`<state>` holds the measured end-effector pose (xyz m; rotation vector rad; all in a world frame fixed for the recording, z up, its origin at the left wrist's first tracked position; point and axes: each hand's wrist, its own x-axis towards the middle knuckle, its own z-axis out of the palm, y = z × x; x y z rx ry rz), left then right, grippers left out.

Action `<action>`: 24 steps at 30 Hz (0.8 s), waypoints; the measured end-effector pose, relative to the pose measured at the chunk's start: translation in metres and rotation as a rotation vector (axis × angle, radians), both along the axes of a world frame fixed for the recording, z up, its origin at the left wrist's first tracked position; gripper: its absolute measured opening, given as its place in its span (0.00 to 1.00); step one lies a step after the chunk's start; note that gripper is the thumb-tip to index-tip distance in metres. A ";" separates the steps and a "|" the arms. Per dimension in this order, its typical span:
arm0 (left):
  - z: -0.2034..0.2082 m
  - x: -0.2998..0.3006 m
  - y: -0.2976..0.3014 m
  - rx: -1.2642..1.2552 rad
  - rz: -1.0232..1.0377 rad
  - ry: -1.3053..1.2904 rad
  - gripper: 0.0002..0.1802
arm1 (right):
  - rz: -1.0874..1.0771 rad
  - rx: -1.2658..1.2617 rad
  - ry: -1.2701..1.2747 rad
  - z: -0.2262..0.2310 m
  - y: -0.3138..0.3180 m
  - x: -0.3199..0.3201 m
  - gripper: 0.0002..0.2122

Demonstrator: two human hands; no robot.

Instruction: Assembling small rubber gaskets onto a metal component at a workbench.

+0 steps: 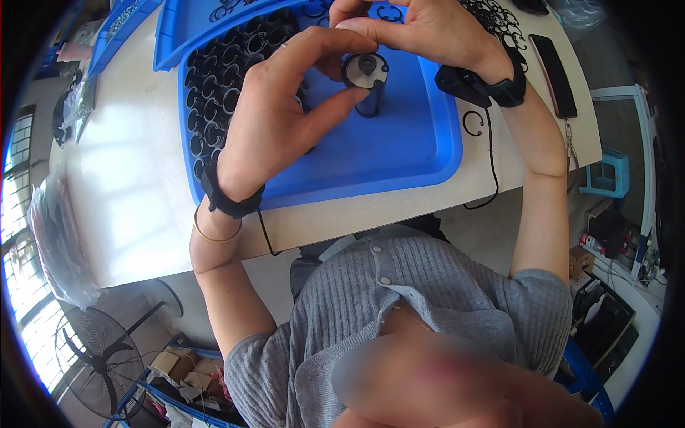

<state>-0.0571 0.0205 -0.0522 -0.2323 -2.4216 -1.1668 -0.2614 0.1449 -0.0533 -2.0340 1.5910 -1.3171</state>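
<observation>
My left hand (267,114) is closed around a short dark cylinder (371,104), thumb on its near side and index finger on its far side. The cylinder stands over the blue tray (421,146) and has a pale metal top with a dark round knob in the middle. Just beyond it, my right hand (439,39) has thumb and index finger pinched together at the top edge of the picture. What sits in that pinch is hidden. Rows of black ring-shaped parts (214,89) fill the tray's left side, partly behind my left hand.
Loose black retaining rings (503,21) lie heaped at the far right, with a single ring (472,123) right of the tray. A phone (554,77) lies near the table's right edge. Thin cables hang from black wristbands (492,87). A fan (100,364) stands at lower left.
</observation>
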 end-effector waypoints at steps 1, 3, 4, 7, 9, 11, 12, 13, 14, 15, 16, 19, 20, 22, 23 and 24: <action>0.001 0.001 0.000 -0.030 0.007 -0.006 0.26 | -0.001 0.004 0.000 0.000 0.000 0.000 0.07; 0.002 0.001 0.001 -0.060 0.013 -0.007 0.26 | -0.001 0.009 0.000 0.000 0.000 0.000 0.07; 0.003 0.001 0.002 -0.091 0.019 -0.007 0.26 | 0.004 0.009 -0.007 -0.001 -0.001 0.000 0.07; 0.004 0.001 0.002 -0.134 0.029 0.024 0.26 | 0.001 0.015 -0.003 0.002 0.001 0.001 0.07; 0.004 0.001 0.003 -0.167 0.035 0.041 0.26 | -0.008 0.021 0.007 0.003 0.001 0.001 0.07; 0.004 0.001 0.004 -0.201 0.037 0.057 0.26 | -0.009 0.047 -0.019 0.002 0.001 0.000 0.07; 0.006 0.003 0.005 -0.189 0.035 0.015 0.25 | -0.010 0.046 -0.019 0.002 0.001 -0.002 0.07; 0.007 0.004 0.006 -0.176 0.035 -0.027 0.25 | 0.017 0.036 -0.024 0.002 0.000 -0.003 0.07; 0.006 0.003 0.005 -0.176 0.036 -0.027 0.25 | 0.045 0.026 -0.029 0.001 0.000 -0.004 0.08; 0.004 0.002 0.004 -0.183 0.037 0.008 0.25 | 0.047 0.026 -0.028 0.005 0.002 -0.004 0.08; 0.002 0.001 0.003 -0.190 0.038 0.042 0.25 | 0.064 0.114 -0.035 0.011 0.005 -0.006 0.08; 0.003 0.001 0.004 -0.152 0.049 0.059 0.25 | 0.126 0.290 -0.068 0.024 0.014 -0.014 0.10; 0.002 0.000 0.004 -0.151 0.042 0.063 0.25 | 0.164 0.377 -0.096 0.031 0.017 -0.014 0.11; -0.002 -0.001 0.005 -0.048 0.034 0.069 0.26 | 0.122 0.410 -0.116 0.042 0.027 -0.011 0.12; -0.001 0.000 0.006 -0.050 0.037 0.068 0.26 | 0.124 0.457 -0.067 0.042 0.027 -0.012 0.13; 0.001 0.003 0.007 -0.034 0.042 0.005 0.27 | 0.125 0.504 -0.019 0.042 0.026 -0.012 0.13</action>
